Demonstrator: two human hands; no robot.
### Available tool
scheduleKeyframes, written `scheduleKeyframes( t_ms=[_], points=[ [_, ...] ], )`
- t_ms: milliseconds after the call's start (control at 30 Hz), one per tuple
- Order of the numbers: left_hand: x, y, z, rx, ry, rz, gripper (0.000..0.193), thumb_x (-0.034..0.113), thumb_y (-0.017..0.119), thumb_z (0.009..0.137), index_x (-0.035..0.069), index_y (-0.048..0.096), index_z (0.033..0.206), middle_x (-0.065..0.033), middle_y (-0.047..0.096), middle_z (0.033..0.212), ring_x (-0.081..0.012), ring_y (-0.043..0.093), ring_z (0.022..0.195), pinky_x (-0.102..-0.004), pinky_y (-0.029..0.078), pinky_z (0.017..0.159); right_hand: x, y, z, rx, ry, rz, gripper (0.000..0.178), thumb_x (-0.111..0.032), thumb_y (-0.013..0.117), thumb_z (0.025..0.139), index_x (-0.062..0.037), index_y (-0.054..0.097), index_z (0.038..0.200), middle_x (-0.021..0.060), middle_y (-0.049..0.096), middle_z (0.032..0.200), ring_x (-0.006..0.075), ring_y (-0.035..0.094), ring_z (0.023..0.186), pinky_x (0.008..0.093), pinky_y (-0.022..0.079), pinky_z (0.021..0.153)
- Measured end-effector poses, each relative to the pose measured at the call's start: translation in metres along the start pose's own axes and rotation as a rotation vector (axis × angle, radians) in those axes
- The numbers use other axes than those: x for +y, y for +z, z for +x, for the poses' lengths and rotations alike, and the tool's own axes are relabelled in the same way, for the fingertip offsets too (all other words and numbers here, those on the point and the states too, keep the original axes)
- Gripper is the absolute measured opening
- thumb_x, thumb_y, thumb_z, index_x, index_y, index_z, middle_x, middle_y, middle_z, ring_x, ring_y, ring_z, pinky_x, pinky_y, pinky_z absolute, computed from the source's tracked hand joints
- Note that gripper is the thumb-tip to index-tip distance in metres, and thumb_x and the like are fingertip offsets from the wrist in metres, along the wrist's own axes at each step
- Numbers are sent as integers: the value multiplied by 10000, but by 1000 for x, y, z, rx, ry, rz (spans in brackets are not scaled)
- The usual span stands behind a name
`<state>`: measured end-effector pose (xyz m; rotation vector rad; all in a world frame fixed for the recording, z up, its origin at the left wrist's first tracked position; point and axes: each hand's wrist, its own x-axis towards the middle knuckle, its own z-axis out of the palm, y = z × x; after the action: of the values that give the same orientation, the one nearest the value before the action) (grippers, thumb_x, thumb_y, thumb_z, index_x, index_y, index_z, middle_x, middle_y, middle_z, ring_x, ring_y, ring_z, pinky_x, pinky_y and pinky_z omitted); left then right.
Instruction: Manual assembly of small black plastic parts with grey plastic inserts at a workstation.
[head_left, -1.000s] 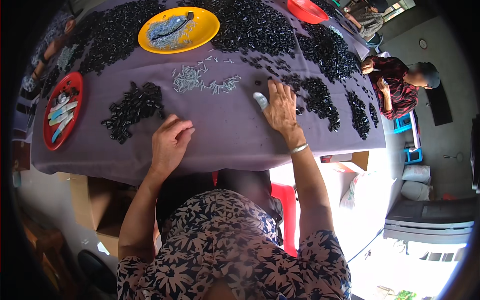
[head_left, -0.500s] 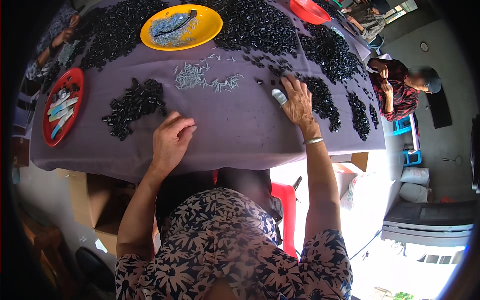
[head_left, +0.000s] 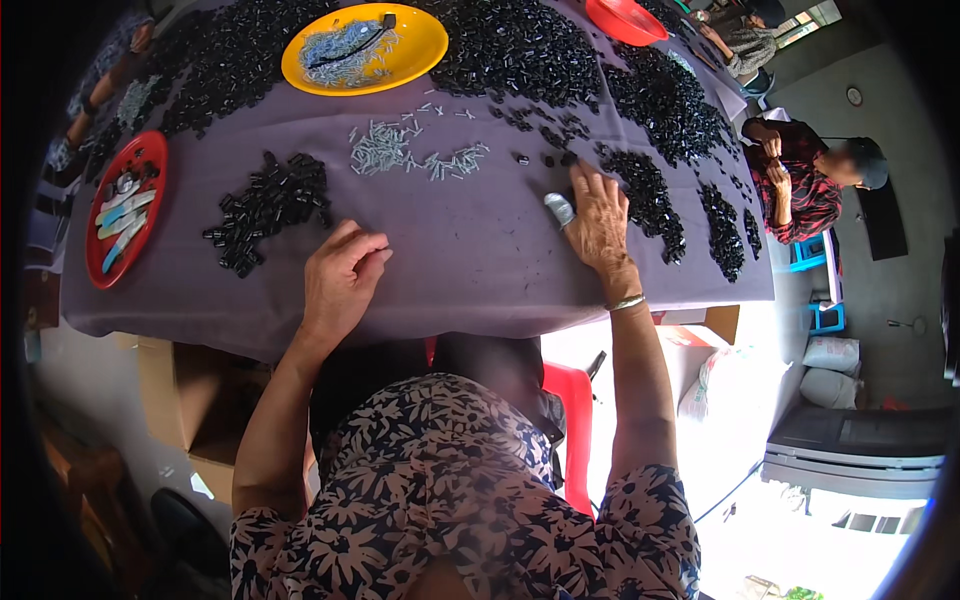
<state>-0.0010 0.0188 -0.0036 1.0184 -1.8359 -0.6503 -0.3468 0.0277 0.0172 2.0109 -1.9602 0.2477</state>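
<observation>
Only a little of the handling looks done: a compact heap of small black pieces (head_left: 268,212) lies set apart at left of centre, while far larger black spreads (head_left: 515,55) fill the top of the frame and seem left to deal with. Whether any of those are finished cannot be told. The translucent slivers (head_left: 380,148) lie loose at upper centre, with more in the yellow dish (head_left: 430,70) beside a black cord-like piece (head_left: 388,20).

The left hand (head_left: 345,275) rests near the compact heap, fingers folded in and thumb against the forefinger; anything inside is hidden. The right hand (head_left: 600,220) lies palm down, fingers extended and the silver-wrapped thumb (head_left: 560,208) apart, its fingertips at a few stray black bits (head_left: 570,158) right of centre.

The surface is a creased mauve cloth (head_left: 450,270). On it stand an oval red dish (head_left: 97,255) of pale-handled tools (head_left: 122,245) at left and a red bowl (head_left: 625,22) at the top.

Around it, a co-worker in a checked shirt (head_left: 800,190) sits at right, near a blue stool (head_left: 808,252) and white sacks (head_left: 830,385); a cardboard box (head_left: 165,390) is at lower left and a red chair (head_left: 568,430) at lower centre.
</observation>
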Motion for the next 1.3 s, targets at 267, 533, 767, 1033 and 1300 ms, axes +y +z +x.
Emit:
scheduleKeyframes(
  t_ms=[267, 533, 767, 1033, 1300],
  points=[
    [0, -2, 0, -15, 8, 9, 132, 8, 712, 789, 21, 659, 910, -61, 570, 787, -189, 582, 615, -300, 465, 570, 44, 2, 3, 122, 144, 176, 428, -384, 553, 950, -86, 589, 1255, 83, 556, 1311, 336, 503, 1135, 458, 412, 968],
    [-1, -4, -1, -13, -1, -3, 124, 4, 707, 792, 19, 649, 901, -62, 563, 783, -188, 567, 614, -298, 457, 569, 50, -48, 57, 341, 322, 676, 148, -26, 655, 851, -76, 708, 979, 72, 702, 858, 123, 623, 747, 259, 475, 690],
    [-3, -1, 2, -6, 4, -22, 122, 2, 707, 791, 21, 650, 897, -63, 553, 768, -190, 559, 605, -307, 450, 564, 59, -40, 66, 270, 163, 643, 271, 46, 609, 786, -85, 715, 997, 85, 710, 873, 186, 664, 741, 294, 510, 707],
    [2, -4, 5, -19, 12, 3, 109, 14, 699, 796, 22, 650, 893, -82, 550, 766, -213, 567, 605, -315, 454, 569, 79, 13, 47, -39, -80, 240, 283, 91, 596, 718, -68, 713, 922, 123, 695, 904, 278, 683, 816, 367, 552, 763],
    [2, -2, -2, 21, 39, -24, 106, -9, 697, 780, 16, 647, 870, -78, 539, 752, -205, 550, 597, -315, 435, 555, 59, 16, 49, -7, -110, 133, 141, -23, 613, 730, -64, 704, 831, 162, 680, 855, 350, 663, 841, 442, 535, 787]
  ],
)
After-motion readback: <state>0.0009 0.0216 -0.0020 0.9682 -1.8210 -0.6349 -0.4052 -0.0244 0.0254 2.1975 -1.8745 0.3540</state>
